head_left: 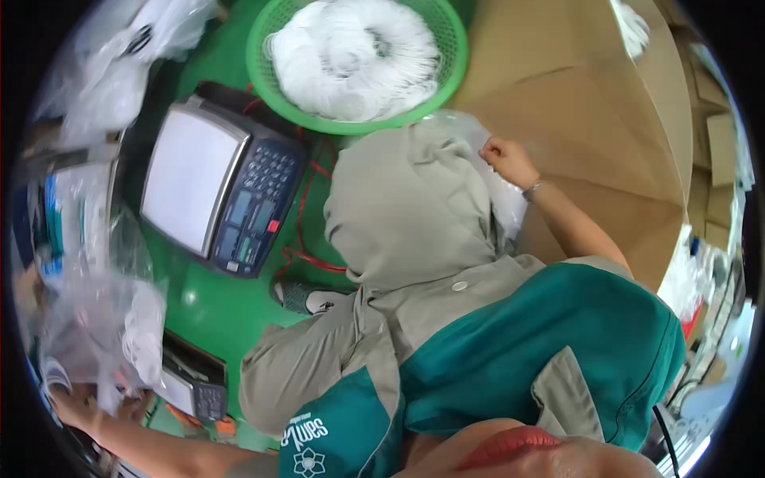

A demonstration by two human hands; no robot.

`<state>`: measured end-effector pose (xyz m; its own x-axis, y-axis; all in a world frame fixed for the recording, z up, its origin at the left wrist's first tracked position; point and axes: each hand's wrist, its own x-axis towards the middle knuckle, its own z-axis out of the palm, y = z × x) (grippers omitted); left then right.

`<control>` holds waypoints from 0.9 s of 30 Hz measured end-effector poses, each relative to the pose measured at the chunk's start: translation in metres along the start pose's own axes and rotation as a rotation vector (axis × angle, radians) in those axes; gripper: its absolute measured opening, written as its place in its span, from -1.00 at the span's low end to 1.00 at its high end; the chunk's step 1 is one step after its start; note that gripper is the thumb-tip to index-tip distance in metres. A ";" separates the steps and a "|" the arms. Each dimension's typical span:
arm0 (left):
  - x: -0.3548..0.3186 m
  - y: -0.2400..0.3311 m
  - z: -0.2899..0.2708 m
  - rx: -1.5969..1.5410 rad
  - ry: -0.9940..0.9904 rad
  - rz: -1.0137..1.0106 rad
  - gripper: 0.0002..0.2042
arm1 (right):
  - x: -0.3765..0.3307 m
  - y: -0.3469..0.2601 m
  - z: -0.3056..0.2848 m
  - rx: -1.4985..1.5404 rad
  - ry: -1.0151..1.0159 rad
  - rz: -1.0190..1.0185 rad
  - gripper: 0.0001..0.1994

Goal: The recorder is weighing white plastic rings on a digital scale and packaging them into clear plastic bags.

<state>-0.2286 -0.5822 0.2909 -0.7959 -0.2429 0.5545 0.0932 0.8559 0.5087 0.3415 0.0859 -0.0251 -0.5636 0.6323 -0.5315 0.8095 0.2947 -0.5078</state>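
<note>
My right hand (506,159) is closed in a fist on the top edge of a clear plastic bag (502,199), which hangs against the side of a big brown cardboard box (590,119). A thin bracelet sits on that wrist. My left hand (76,402) reaches to the far lower left and grips a crumpled clear plastic bag of white coiled pieces (119,327). My grey and teal jacket (446,319) fills the middle and hides what lies under it.
A green round basket (271,88) heaped with white coiled cords stands at the top. A counting scale (215,187) with a steel pan and keypad sits on the green surface, trailing a red cable (301,239). A smaller scale (191,386) is lower left. More bags lie top left.
</note>
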 end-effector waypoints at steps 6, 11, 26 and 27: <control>-0.021 -0.060 0.023 -0.043 -0.080 -0.080 -0.47 | -0.003 0.031 0.042 -0.302 0.404 0.119 -0.51; -0.039 -0.063 0.037 0.092 -0.244 0.121 -0.48 | 0.049 0.057 0.066 -0.487 0.364 -0.015 -0.67; -0.300 0.210 0.125 -0.540 -1.020 0.115 -0.74 | 0.042 0.050 0.050 -0.318 0.532 -0.184 -0.80; -0.304 0.211 0.119 -0.559 -1.016 0.096 -0.75 | 0.030 0.036 0.039 -0.356 0.518 -0.208 -0.81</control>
<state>-0.0379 -0.2732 0.1518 -0.8608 0.5066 -0.0481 0.2283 0.4689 0.8532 0.3468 0.0876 -0.0855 -0.6339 0.7734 -0.0062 0.7473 0.6103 -0.2627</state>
